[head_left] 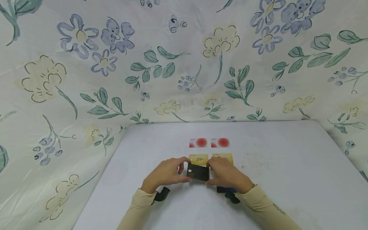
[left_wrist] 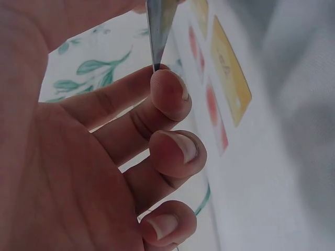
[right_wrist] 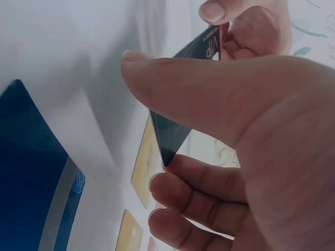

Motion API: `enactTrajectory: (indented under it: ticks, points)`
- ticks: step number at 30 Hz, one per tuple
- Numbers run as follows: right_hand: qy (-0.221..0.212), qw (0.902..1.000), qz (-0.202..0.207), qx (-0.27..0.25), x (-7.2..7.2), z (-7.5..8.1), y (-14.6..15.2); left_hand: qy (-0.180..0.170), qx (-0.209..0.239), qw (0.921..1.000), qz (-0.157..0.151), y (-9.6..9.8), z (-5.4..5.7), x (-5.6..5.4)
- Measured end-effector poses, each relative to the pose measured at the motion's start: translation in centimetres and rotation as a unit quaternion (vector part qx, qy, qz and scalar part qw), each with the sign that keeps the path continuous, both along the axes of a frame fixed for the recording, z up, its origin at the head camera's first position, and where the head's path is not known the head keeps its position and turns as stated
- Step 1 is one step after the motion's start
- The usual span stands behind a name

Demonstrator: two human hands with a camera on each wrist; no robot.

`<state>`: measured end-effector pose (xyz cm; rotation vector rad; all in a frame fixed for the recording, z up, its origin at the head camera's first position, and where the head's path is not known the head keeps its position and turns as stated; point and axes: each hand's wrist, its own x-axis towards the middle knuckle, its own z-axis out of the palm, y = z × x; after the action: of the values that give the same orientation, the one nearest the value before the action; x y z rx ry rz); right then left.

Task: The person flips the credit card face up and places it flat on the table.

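A black card with "VIP" lettering and a small pale chip is held up between both hands, tilted off the white table. My left hand pinches its left edge, thumb at the lower corner and index finger at the upper one. On the opposite edge, my right hand grips it likewise between thumb and index finger. The left wrist view catches the card nearly edge-on. Below my right hand lies a blue card with a grey stripe, mostly covered by that hand in the head view.
Two yellow cards, left and right, lie side by side just beyond the hands. Farther back are two red-and-white cards. A floral cloth hangs behind the white table. Black devices sit at both wrists.
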<state>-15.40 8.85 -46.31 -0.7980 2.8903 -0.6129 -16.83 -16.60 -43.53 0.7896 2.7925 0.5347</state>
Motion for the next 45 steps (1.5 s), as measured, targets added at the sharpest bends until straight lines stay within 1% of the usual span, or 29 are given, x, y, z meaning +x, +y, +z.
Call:
enactTrajectory:
  ticks: [6,9,14,18,24,35,39,45]
  points:
    - [0.015,0.9998,0.012,0.004,0.0,0.1,0.0,-0.005,-0.008,0.9999,-0.010,-0.1,-0.1,-0.1]
    - [0.011,0.9998,0.015,0.009,0.0,0.1,0.0,-0.010,-0.009,0.9998,-0.016,-0.1,-0.3,-0.2]
    - [-0.003,0.9998,0.013,0.015,0.0,0.2,-0.2,-0.014,-0.020,0.9993,-0.028,-0.1,-0.8,-0.3]
    - [-0.013,0.9997,0.011,0.017,0.1,0.2,-0.3,-0.020,-0.031,0.9990,-0.026,-0.1,-1.1,-0.3]
    - [-0.030,0.9994,0.009,0.018,0.1,0.0,-0.4,-0.035,-0.034,0.9986,-0.020,0.2,-1.1,-0.2]
    - [-0.045,0.9988,0.005,0.016,0.1,-0.3,-0.6,-0.035,-0.049,0.9980,-0.019,0.5,-1.3,-0.2]
    - [-0.046,0.9988,0.006,0.018,0.0,-0.3,-0.5,-0.039,-0.053,0.9977,-0.016,0.5,-1.4,-0.2]
    - [-0.043,0.9989,0.009,0.015,-0.2,-0.5,-0.4,-0.048,-0.048,0.9976,-0.014,0.7,-1.3,-0.2]
